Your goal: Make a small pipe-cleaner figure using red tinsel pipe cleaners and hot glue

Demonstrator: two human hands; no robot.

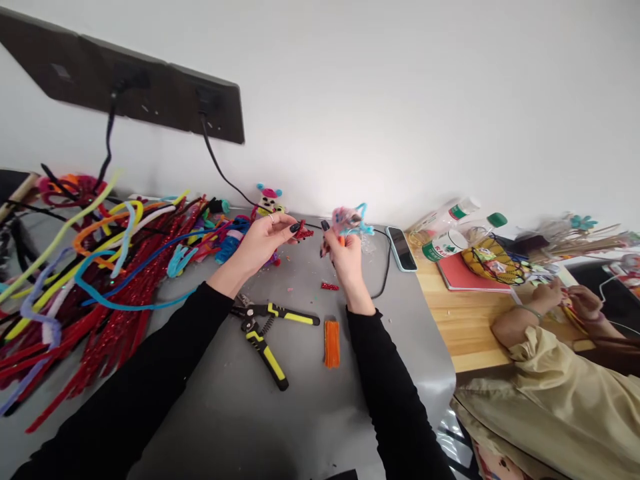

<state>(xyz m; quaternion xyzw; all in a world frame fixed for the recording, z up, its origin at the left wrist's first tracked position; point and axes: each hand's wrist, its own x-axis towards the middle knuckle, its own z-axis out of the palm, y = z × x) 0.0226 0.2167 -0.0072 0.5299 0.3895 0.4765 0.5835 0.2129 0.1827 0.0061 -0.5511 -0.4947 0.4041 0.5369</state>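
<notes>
The grey tabletop [300,427] lay under a sprawl of coloured pipe cleaners [125,320] on the left. The left hand [265,240] had its thumb and fingertips pinched nearly together; the right hand [347,263] had its fingers curled in, though what they gripped, if anything, could not be told. Below lay spread yellow-and-black pliers [260,327], then an orange bundle [331,343]. The left fingertips held a red glittery piece [303,232] above the table, between the hands.
</notes>
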